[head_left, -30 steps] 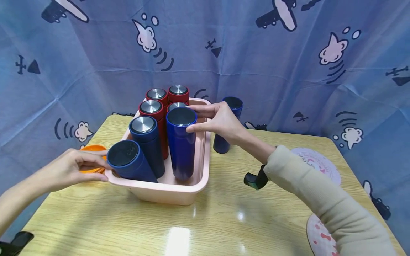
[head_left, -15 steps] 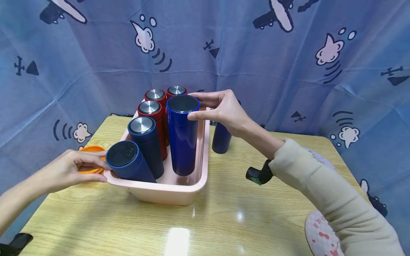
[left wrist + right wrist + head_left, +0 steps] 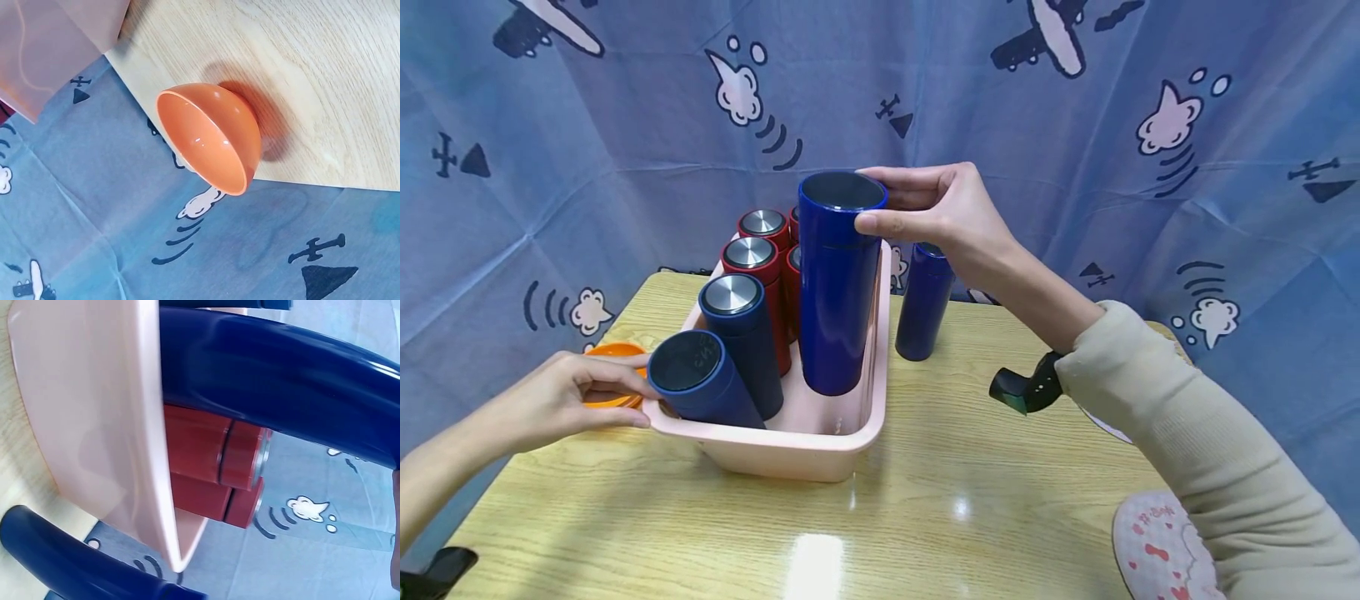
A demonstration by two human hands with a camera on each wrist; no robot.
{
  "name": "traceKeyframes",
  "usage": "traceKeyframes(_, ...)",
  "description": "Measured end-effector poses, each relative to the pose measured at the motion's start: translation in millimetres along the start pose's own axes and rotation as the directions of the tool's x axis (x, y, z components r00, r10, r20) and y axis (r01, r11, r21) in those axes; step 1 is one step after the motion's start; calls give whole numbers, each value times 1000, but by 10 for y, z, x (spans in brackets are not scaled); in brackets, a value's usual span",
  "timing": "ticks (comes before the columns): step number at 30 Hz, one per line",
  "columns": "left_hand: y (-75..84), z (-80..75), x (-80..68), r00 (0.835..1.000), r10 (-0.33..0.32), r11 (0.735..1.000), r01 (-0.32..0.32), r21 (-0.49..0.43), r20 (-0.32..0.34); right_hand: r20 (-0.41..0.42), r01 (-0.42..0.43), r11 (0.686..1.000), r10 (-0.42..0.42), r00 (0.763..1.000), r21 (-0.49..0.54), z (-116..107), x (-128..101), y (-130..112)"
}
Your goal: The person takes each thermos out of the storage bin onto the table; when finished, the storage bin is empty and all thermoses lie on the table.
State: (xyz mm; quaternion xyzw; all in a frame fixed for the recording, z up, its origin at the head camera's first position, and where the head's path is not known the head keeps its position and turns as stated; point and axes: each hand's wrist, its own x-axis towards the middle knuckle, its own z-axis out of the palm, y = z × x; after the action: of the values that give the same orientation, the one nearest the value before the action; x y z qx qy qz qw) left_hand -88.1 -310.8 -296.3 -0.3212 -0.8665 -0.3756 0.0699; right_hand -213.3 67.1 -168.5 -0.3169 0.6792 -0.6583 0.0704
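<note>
In the head view my right hand (image 3: 958, 212) pinches a glossy blue thermos (image 3: 835, 308) near its black-topped lid. The thermos is upright, its lower end inside the pink plastic bin (image 3: 790, 454); its long side crosses the right wrist view. My left hand (image 3: 576, 387) grips the bin's rim at the front left corner. Close to those fingers, a matte blue thermos (image 3: 700, 379) leans in that corner. Behind it stand a dark blue thermos (image 3: 745, 350) with a silver lid and several red thermoses (image 3: 756, 258), some partly hidden.
Another glossy blue thermos (image 3: 922, 304) stands on the wooden table (image 3: 985, 500), right of the bin. An orange bowl (image 3: 215, 134) sits by the table's edge, beyond my left hand. A pale mat with red prints (image 3: 1157, 542) lies by my right sleeve. A patterned curtain (image 3: 1037, 150) hangs behind.
My right hand has raised the glossy blue thermos, moving it slightly right and baring more of the bin's floor. My left hand stays at the bin's corner.
</note>
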Motion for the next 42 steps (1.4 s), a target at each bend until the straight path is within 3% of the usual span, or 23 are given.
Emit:
traceKeyframes(6, 1, 4, -2, 1000, -5, 1000, 5, 28, 3, -66, 4, 1000, -5, 998, -16, -43, -15, -164)
traceKeyframes(18, -6, 3, -6, 1000, 14, 1000, -14, -12, -1, -154, 4, 1000, -4, 988, -1, -148, -37, -400)
traceKeyframes(26, -2, 1, -11, 1000, 3, 1000, -3, 4, -5, -169, 49, 999, -48, 984, 4, -328, -99, -503)
traceKeyframes(34, -4, -3, -18, 1000, -3, 1000, 3, 6, 3, -215, 0, 1000, -3, 977, -16, -573, -237, -480)
traceKeyframes(42, -4, 9, -16, 1000, -5, 1000, 5, 18, 8, -236, -59, 998, 54, 970, -12, -811, -419, -307)
